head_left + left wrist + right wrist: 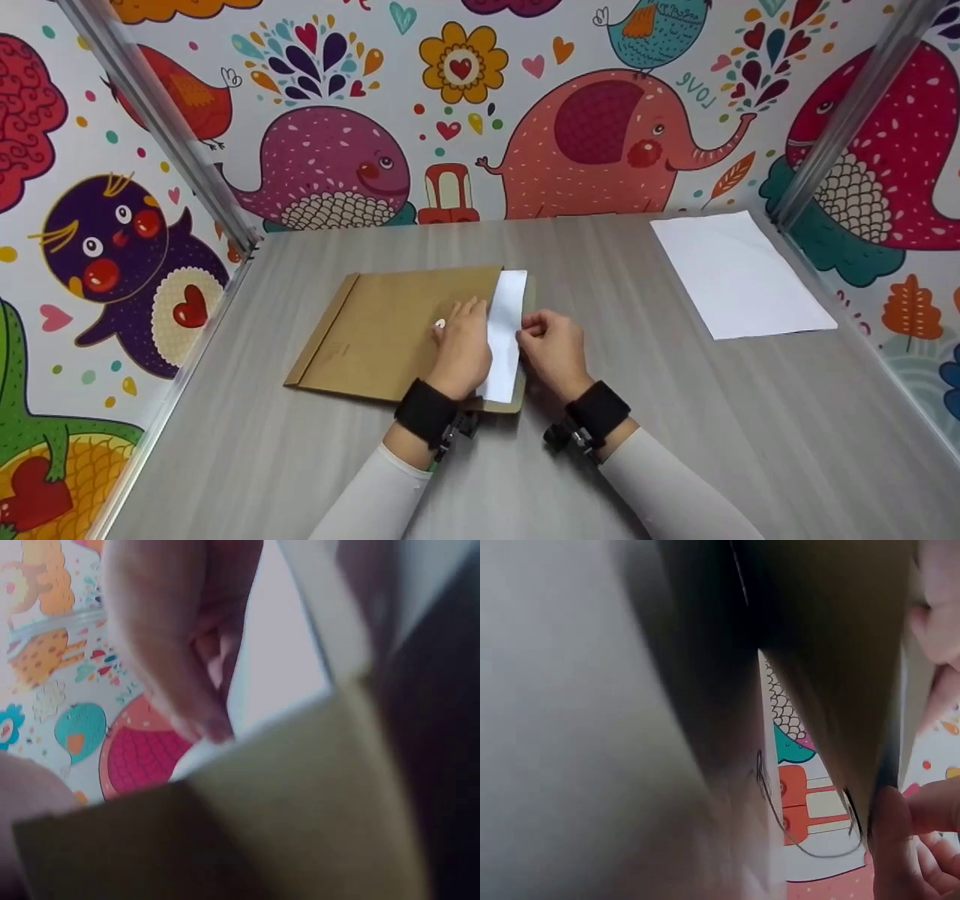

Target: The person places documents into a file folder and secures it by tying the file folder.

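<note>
A brown kraft document envelope lies on the table with its mouth to the right. White paper sticks out of that mouth as a strip, over the brown flap. My left hand rests on the envelope near its mouth, fingers extended, beside a small white button. With thumb and fingertips my right hand pinches the right edge where paper and flap meet; I cannot tell whether it grips both. In the right wrist view a thin string hangs near the pinching fingers.
A white sheet lies toward the back right of the grey table. Patterned panels with cartoon animals stand around the table, framed by metal posts. A black camera band sits on each wrist.
</note>
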Demonstrator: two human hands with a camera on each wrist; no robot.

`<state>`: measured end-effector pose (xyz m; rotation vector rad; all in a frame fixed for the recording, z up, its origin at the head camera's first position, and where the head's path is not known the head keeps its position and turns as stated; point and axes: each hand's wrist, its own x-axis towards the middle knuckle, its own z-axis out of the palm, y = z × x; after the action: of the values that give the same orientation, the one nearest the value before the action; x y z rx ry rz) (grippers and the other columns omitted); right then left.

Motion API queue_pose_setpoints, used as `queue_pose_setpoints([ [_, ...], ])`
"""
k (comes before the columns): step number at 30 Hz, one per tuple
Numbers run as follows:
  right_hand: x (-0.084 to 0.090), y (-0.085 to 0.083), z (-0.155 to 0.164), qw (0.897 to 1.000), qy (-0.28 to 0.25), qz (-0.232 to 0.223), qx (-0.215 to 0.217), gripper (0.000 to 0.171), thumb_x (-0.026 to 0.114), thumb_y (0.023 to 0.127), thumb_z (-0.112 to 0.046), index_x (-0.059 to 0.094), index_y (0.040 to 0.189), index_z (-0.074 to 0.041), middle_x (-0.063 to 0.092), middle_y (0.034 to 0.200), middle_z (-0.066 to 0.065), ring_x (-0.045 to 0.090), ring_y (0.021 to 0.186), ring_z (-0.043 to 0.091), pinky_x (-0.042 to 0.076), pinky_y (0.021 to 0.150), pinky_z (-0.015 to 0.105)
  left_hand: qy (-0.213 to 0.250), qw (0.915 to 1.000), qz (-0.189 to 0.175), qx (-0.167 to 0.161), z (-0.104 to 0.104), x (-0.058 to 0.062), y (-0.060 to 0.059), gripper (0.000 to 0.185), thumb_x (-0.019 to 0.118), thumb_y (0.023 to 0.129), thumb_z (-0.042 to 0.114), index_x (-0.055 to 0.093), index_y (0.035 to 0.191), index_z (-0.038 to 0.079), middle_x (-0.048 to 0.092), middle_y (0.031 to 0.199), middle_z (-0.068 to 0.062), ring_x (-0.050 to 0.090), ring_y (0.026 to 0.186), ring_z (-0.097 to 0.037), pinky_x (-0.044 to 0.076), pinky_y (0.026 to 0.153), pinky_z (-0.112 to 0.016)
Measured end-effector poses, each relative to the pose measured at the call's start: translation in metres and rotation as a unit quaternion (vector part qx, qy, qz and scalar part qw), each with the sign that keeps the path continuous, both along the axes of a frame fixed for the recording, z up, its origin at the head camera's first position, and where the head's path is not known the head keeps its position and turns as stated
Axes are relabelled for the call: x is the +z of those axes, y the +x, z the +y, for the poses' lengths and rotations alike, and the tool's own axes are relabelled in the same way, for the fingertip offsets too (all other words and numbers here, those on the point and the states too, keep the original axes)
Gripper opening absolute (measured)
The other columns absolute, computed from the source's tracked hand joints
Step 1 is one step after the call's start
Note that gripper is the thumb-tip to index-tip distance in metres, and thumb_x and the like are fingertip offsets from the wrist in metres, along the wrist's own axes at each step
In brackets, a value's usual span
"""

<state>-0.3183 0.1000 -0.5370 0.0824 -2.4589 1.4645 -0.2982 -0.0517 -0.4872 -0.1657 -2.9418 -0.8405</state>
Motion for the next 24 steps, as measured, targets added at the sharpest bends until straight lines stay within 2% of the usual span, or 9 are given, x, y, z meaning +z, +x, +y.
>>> queue_pose_setpoints([
  [6,-0.003,0.004,-0.004,0.999,0.022,-0.007,0.040,0.006,0.078,0.085,-0.004,0.079,0.091,-0.004,0.080,0.081,0.008,0.074,0.073,0.016,0.058,0.068,0.027,0.007,0.9986,0.025,-0.046,0.019,-0.004,0.011,0.048,0.054,0.098,-0.010,0.059,0.146,-0.003,0.054,0.157,-0.023,0.044,0.151,-0.049,0.035,0.109,-0.084],
  [10,-0.003,0.000,0.000,0.998,0.013,-0.036,0.059,0.009,0.075,0.088,-0.001,0.080,0.096,-0.001,0.080,0.083,0.010,0.073,0.071,0.015,0.057,0.066,0.026,0.000,0.9988,0.016,-0.046,0.021,-0.012,0.009,0.049,0.057,0.098,-0.008,0.058,0.147,-0.001,0.053,0.158,-0.023,0.044,0.150,-0.048,0.034,0.111,-0.083],
  [14,0.000,-0.008,0.015,0.995,-0.017,-0.082,0.047,0.013,0.071,0.090,0.000,0.078,0.100,0.002,0.078,0.082,0.010,0.067,0.065,0.011,0.053,0.060,0.022,0.012,0.9990,-0.017,-0.039,0.013,-0.021,-0.002,0.055,0.068,0.096,-0.001,0.054,0.150,-0.002,0.052,0.158,-0.025,0.044,0.151,-0.049,0.030,0.116,-0.079],
  [17,0.002,-0.018,0.034,0.994,-0.038,-0.100,0.021,0.014,0.070,0.091,-0.001,0.078,0.102,0.003,0.078,0.083,0.010,0.066,0.064,0.009,0.053,0.058,0.020,0.026,0.9976,-0.046,-0.045,0.006,-0.027,-0.007,0.061,0.069,0.096,0.008,0.051,0.153,-0.003,0.051,0.159,-0.025,0.042,0.152,-0.047,0.026,0.119,-0.079],
  [20,0.003,-0.027,0.055,0.992,-0.065,-0.108,0.004,0.018,0.069,0.093,-0.002,0.076,0.107,0.007,0.078,0.085,0.013,0.068,0.064,0.009,0.054,0.059,0.019,0.034,0.9961,-0.066,-0.048,0.004,-0.028,-0.009,0.064,0.068,0.097,0.014,0.048,0.155,-0.003,0.048,0.161,-0.025,0.039,0.154,-0.046,0.023,0.121,-0.079],
  [24,0.006,-0.034,0.084,0.991,-0.064,-0.115,-0.018,0.023,0.069,0.095,-0.006,0.074,0.113,0.009,0.079,0.092,0.016,0.068,0.066,0.006,0.054,0.061,0.017,0.044,0.9954,-0.073,-0.044,0.005,-0.026,-0.008,0.062,0.065,0.099,0.015,0.048,0.156,-0.002,0.047,0.162,-0.026,0.038,0.155,-0.046,0.020,0.121,-0.080],
])
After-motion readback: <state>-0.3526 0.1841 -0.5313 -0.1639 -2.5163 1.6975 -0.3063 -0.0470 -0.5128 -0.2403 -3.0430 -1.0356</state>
